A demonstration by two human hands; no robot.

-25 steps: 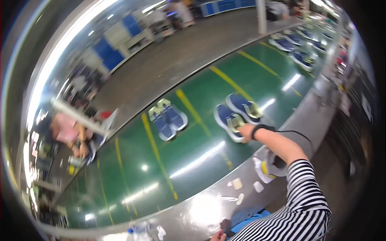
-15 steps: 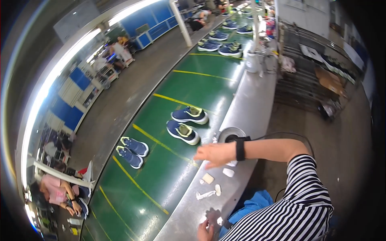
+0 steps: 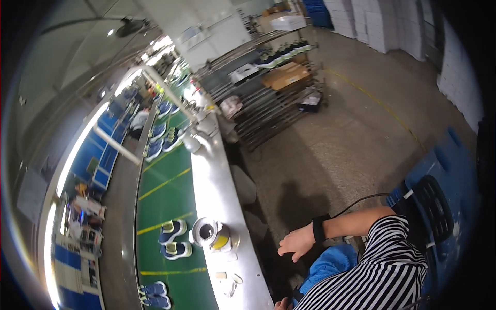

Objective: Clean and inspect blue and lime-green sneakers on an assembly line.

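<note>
My right hand (image 3: 298,243), with a black band on the wrist, is in the air off the near edge of the metal bench (image 3: 243,258). Its fingers are loosely stretched out and nothing shows in them. At the lower edge a small part of my left hand (image 3: 282,304) comes into view beside the blue cloth (image 3: 330,266) at my lap; its fingers are mostly hidden. On the bench stand a can (image 3: 222,242) with a yellow side and a round metal rim. Near it lie a small tan block (image 3: 221,275) and crumpled white scraps (image 3: 231,287).
Navy shoes with lime lining, such as one pair (image 3: 175,250) and another (image 3: 154,295), stand on the green conveyor belt (image 3: 163,204). A metal rack (image 3: 268,111) holds shoes and cardboard. A blue plastic chair (image 3: 439,170) is at right.
The view has swung to the right, showing more rack and floor. My right hand has drawn back from over the bench by the belt to off its near edge.
</note>
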